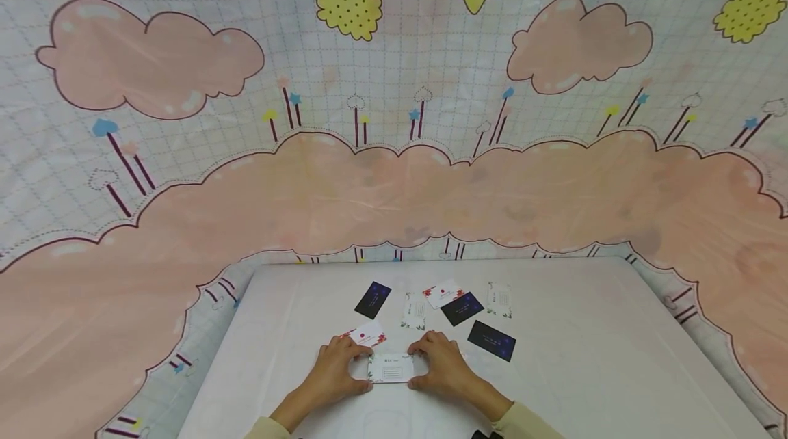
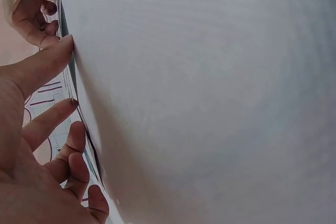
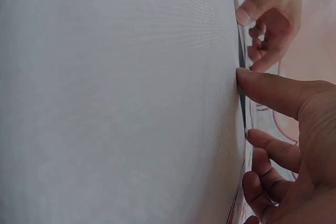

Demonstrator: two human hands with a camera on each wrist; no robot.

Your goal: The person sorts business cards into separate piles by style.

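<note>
Low in the head view, a white business card with green leaf corners (image 1: 390,368) lies level between both hands, its printed side up. My left hand (image 1: 335,370) grips its left end, index finger at the far corner and thumb at the near one. The right hand (image 1: 444,367) holds the right end the same way. Just beyond the left fingers is a white card with red flowers (image 1: 368,334), partly covered. Both wrist views show thumb and index finger of the left hand (image 2: 26,156) and right hand (image 3: 320,150) right at the white tabletop, seen edge-on.
Farther back on the white table (image 1: 615,357) lie a dark card (image 1: 373,300), a leaf-patterned card (image 1: 414,310) and another (image 1: 499,299). A red-flowered card (image 1: 440,293) overlaps a dark card (image 1: 463,310). One more dark card (image 1: 491,341) lies right. A cloud-patterned cloth (image 1: 394,193) hangs behind.
</note>
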